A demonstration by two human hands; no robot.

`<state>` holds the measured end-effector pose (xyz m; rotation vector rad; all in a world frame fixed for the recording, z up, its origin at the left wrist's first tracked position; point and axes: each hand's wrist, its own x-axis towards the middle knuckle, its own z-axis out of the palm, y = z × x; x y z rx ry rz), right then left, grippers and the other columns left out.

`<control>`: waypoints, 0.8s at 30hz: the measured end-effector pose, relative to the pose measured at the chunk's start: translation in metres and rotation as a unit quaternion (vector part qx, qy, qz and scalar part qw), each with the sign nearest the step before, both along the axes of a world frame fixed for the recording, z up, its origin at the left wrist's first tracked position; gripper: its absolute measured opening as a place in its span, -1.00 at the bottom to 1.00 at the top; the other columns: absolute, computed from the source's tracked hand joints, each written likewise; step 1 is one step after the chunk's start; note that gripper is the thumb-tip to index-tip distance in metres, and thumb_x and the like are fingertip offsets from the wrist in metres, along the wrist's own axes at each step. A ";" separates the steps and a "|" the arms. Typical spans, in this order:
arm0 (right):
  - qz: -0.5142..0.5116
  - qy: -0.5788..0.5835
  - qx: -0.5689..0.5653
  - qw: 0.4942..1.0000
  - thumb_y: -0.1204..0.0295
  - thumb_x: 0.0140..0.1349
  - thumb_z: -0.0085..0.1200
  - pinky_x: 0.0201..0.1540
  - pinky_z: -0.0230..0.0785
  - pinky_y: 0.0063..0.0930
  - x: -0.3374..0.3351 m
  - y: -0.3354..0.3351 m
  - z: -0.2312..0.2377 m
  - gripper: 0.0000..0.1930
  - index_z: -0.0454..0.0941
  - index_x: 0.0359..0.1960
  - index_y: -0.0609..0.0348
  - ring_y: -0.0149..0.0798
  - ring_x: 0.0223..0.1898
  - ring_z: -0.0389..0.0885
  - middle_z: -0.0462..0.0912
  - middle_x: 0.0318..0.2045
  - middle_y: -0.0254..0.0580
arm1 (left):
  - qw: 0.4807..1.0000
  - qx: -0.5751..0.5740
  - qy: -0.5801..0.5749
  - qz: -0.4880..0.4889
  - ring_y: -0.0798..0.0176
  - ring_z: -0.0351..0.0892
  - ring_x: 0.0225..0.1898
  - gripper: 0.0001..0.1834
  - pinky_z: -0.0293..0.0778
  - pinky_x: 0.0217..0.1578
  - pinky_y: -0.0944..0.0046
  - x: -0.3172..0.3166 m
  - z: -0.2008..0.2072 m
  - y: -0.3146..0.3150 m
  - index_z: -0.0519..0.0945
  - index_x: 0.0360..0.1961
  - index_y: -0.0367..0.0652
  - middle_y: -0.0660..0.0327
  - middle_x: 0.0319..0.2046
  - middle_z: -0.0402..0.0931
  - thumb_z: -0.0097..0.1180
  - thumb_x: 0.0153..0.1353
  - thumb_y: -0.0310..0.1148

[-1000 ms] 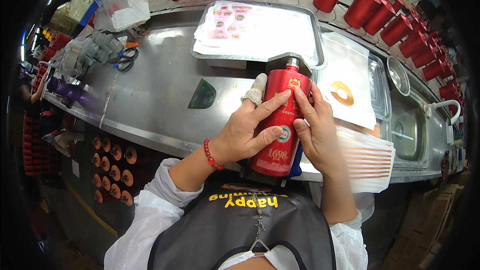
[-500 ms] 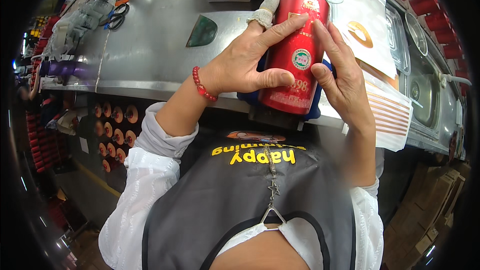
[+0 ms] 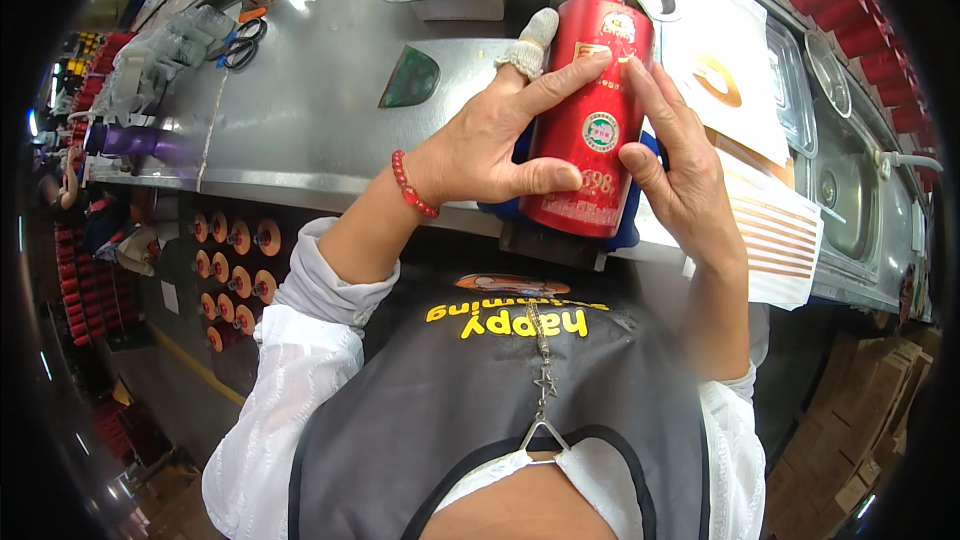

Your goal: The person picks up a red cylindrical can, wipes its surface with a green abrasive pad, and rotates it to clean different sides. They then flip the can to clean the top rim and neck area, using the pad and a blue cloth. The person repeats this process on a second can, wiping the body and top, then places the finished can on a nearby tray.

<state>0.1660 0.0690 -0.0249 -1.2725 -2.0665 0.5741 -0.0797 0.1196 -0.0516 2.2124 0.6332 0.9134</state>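
A red bottle (image 3: 560, 105) with a bare neck lies on its back, neck pointing away, over a dark blue support (image 3: 628, 230) at the bench's front edge. Gold markings and a round green-and-white emblem (image 3: 601, 132) show on its face. My left hand (image 3: 470, 152) rests across its left side, index finger and thumb stretched over the front; a whitish cloth cot covers another fingertip beside the bottle. From the right, my right hand (image 3: 692, 180) lays extended fingers on the upper front, thumb by the right side. Both hands have their fingers apart. The bottle's underside is hidden.
A dark green flat scraper (image 3: 410, 78) lies left of the bottle on the metal bench (image 3: 310, 100). Farther left are black-handled scissors (image 3: 243, 43). Sheets with copper-gold stripes (image 3: 770, 230) lie right, beside a sink (image 3: 848, 185). Several red bottles (image 3: 835, 0) line the far right.
The whole view has shifted slightly, so the bottle and bench appear a little lower. My fingers stay on the bottle in nearly the same places.
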 end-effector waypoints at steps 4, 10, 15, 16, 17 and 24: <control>0.015 0.029 -0.058 0.998 -0.03 0.38 0.04 0.41 0.15 -0.22 0.002 -0.003 -0.001 -0.24 0.19 0.46 0.19 0.01 0.42 0.28 0.29 0.40 0.15 | 0.998 -0.055 -0.020 0.007 -0.33 -0.28 0.54 0.09 -0.18 0.46 -0.08 0.003 -0.003 -0.010 0.10 0.52 -0.13 -0.36 0.50 -0.27 0.07 0.18 0.40; 0.034 0.024 -0.079 0.996 -0.07 0.40 -0.03 0.42 0.07 -0.15 0.002 0.000 0.008 -0.22 0.14 0.47 0.22 0.11 0.41 0.24 0.22 0.41 0.21 | 0.997 -0.050 -0.056 0.032 -0.40 -0.37 0.54 0.01 -0.23 0.47 -0.08 0.012 -0.017 -0.020 0.09 0.53 -0.05 -0.40 0.50 -0.35 -0.01 0.25 0.37; 0.040 0.013 -0.029 0.999 0.18 0.40 0.10 0.27 0.24 -0.11 0.002 0.002 0.011 -0.36 0.26 0.44 0.13 0.17 0.19 0.40 0.21 0.39 0.29 | 0.994 -0.068 -0.079 0.009 -0.33 -0.37 0.55 0.00 -0.27 0.47 -0.10 0.012 -0.010 -0.012 0.15 0.52 -0.07 -0.33 0.52 -0.36 0.00 0.25 0.38; 0.039 0.012 -0.034 0.999 0.19 0.40 0.10 0.27 0.24 -0.11 0.001 0.001 0.011 -0.37 0.26 0.44 0.13 0.16 0.18 0.41 0.21 0.40 0.29 | 0.994 -0.075 -0.086 0.004 -0.31 -0.36 0.55 0.01 -0.29 0.46 -0.11 0.012 -0.009 -0.012 0.16 0.51 -0.10 -0.31 0.52 -0.35 0.02 0.24 0.38; 0.038 0.011 -0.038 0.998 0.19 0.39 0.10 0.27 0.24 -0.11 0.001 0.001 0.012 -0.37 0.26 0.43 0.13 0.16 0.18 0.41 0.20 0.40 0.29 | 0.995 -0.072 -0.076 0.008 -0.31 -0.35 0.55 0.00 -0.27 0.46 -0.12 0.011 -0.009 -0.011 0.18 0.50 -0.09 -0.32 0.52 -0.35 0.03 0.24 0.37; 0.035 0.008 -0.033 0.999 0.18 0.38 0.11 0.25 0.26 -0.11 0.001 0.002 0.010 -0.36 0.27 0.43 0.12 0.19 0.17 0.42 0.23 0.38 0.31 | 0.997 -0.064 -0.047 0.015 -0.35 -0.27 0.54 -0.04 -0.20 0.45 -0.13 0.008 -0.002 -0.006 0.27 0.46 -0.10 -0.35 0.50 -0.28 0.09 0.22 0.35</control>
